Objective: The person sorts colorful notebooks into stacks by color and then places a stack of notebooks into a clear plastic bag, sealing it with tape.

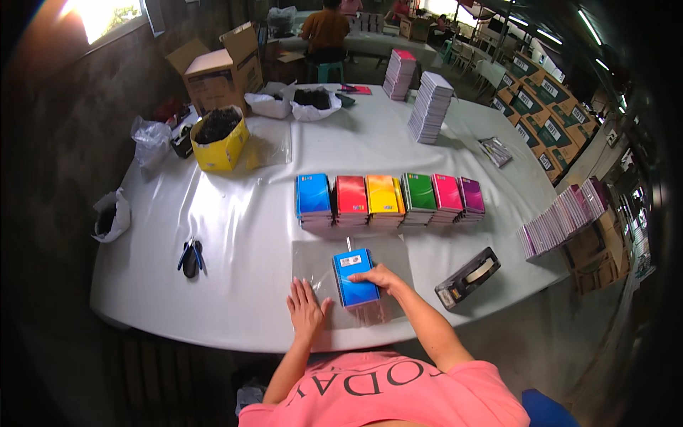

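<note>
My right hand (380, 277) grips a blue spiral notebook (354, 290) by its right side, thumb across the cover. A white label sits near the notebook's top edge, and a pinkish edge shows beneath its bottom. Under it lies a clear plastic sheet (313, 255) on the table. To the left, my left hand (307, 310) rests flat with fingers stretched out at the sheet's left edge, holding nothing. Beyond the sheet stands a row of notebook stacks: blue (313, 196), red (351, 196), yellow (384, 196), green (419, 193), pink (447, 193) and purple (472, 196).
A tape dispenser (467, 277) stands right of the sheet, blue-handled pliers (191, 257) lie left. A yellow container (220, 146), tall notebook stacks (430, 107) and an open carton (217, 75) stand farther back. More notebooks (562, 219) line the right edge. A person (325, 32) sits beyond.
</note>
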`<state>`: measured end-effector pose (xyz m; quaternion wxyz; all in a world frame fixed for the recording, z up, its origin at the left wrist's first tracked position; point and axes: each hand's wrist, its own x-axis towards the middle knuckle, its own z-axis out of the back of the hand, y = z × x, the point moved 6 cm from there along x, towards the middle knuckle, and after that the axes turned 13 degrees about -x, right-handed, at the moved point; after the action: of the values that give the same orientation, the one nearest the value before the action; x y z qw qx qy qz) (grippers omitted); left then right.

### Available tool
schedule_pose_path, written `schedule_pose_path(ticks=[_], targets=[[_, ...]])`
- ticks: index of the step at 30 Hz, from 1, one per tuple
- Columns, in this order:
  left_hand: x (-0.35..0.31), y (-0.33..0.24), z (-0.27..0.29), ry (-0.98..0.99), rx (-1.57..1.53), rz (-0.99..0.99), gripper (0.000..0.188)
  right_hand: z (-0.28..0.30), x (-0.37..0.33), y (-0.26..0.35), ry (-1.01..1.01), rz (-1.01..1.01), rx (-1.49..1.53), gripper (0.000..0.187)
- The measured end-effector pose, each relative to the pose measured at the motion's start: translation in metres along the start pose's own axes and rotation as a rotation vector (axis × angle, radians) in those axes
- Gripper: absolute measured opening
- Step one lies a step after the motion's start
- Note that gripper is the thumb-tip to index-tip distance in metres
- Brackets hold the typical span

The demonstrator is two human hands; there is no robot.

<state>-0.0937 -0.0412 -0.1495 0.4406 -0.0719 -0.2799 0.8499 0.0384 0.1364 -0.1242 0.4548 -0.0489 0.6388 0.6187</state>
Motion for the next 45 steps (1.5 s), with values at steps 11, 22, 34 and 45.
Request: schedule_pose_path(ticks=[11,22,34,45], targets=[[0.04,-0.023,0.034,0.143,-0.664,0.159,0.063,0.005,0.006,-0.009,-0.012,-0.007,-0.057,0.067],[0.057,-0.043,0.066,0.493,-0.876,0.158,0.103,-0.003,0.002,-0.013,0.131,0.024,0.208,0.058],[0.053,-0.037,0.062,0.497,-0.932,0.142,0.107,0.003,-0.007,0.033,0.099,0.078,-0.018,0.06],[0.051,-0.088,0.023,0.343,-0.692,-0.429,0.127,0.006,0.02,0.001,-0.126,-0.038,-0.161,0.061]])
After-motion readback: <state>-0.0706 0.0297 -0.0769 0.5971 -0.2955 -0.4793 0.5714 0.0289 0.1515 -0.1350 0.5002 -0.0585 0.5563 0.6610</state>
